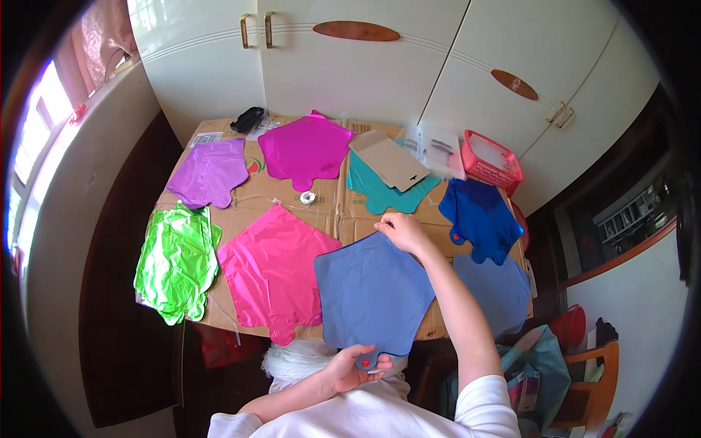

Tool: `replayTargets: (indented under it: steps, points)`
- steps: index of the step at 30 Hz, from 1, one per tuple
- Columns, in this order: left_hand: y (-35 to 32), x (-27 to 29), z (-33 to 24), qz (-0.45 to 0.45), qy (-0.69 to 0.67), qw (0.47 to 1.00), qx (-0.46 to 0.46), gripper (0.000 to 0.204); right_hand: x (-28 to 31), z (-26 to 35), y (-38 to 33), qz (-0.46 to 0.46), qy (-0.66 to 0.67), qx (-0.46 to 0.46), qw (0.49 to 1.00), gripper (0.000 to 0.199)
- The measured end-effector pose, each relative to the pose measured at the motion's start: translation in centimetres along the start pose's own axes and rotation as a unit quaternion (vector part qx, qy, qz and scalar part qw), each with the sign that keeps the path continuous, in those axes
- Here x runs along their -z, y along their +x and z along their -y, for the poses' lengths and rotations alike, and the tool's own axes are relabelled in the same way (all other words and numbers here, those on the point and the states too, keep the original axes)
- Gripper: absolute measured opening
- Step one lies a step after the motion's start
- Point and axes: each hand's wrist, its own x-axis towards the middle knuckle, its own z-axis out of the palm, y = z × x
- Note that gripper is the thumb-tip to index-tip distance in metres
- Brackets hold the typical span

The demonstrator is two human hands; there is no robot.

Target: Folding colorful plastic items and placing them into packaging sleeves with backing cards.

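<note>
Pinching blue foil sheet (376, 292) by top corner in right hand (403, 232); holding red-dotted lower tab (366, 360), apparently finger-gripped, in left hand (347, 370).

Foil balloons (277, 270) lie on cardboard (325, 209), a basket (491, 172) at back right.

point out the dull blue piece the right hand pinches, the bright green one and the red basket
Dull blue piece (376, 296): head view, middle of its face.
Bright green piece (176, 261): head view, crinkled middle.
Red basket (491, 171): head view, front wall.
</note>
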Motion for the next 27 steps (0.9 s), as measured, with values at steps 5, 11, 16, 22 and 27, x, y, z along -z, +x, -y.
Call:
replayTargets:
  steps: [5,11,16,22,27]
  points:
    - [1.1,1.0,0.5,0.028,-0.027,0.999,0.018,0.018,0.1,0.3,0.1,0.001,-0.036,-0.010,0.999,0.030]
    - [0.4,-2.6,0.6,-0.031,0.020,0.999,0.002,0.020,0.2,1.3,-0.6,0.007,-0.117,-0.069,0.991,0.029]
    - [1.3,-3.0,0.9,-0.079,0.061,0.995,-0.010,0.018,0.6,-0.1,-0.6,0.006,-0.081,-0.042,0.996,0.028]
    - [0.8,-3.7,0.6,-0.038,0.042,0.998,0.002,0.015,2.2,-1.2,-0.5,0.021,-0.067,-0.050,0.996,0.027]
    - [0.9,-5.7,-1.8,-0.048,0.129,0.990,-0.028,0.012,3.7,-2.4,0.5,-0.006,-0.065,-0.023,0.998,0.027]
